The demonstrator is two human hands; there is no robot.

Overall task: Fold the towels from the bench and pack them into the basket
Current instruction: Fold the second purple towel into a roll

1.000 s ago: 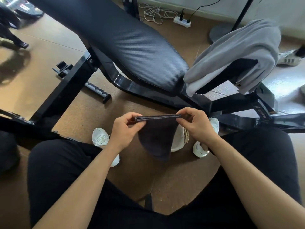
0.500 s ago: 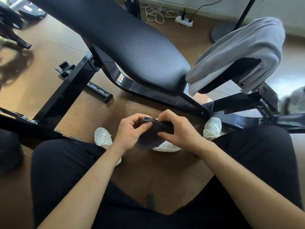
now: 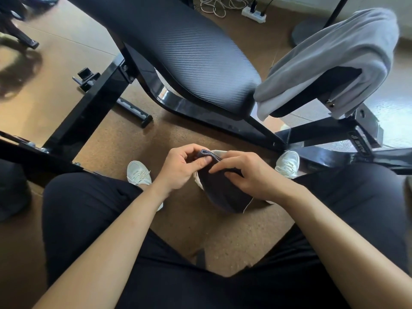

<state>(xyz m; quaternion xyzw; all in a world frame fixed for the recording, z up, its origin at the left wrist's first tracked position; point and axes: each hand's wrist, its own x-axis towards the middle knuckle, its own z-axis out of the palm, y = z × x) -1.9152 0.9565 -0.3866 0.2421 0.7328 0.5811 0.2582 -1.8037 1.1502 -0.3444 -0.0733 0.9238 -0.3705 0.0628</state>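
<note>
A small dark towel (image 3: 223,192), folded over, hangs between my knees above the floor. My left hand (image 3: 181,170) pinches its top folded edge between thumb and fingers. My right hand (image 3: 252,175) lies over the towel's upper right part with the fingers curled onto the cloth. A light grey towel (image 3: 330,56) is draped over the small seat pad of the black bench (image 3: 185,47) at the upper right. No basket is in view.
The bench's black steel frame (image 3: 93,108) runs from the left edge to the right across the brown floor. My white shoes (image 3: 139,173) stand below it. A power strip and cables (image 3: 254,12) lie at the far wall.
My hands have come together, from holding the towel's top edge stretched wide to the right hand laid over the folded cloth. The towel now hangs lower and to the right.
</note>
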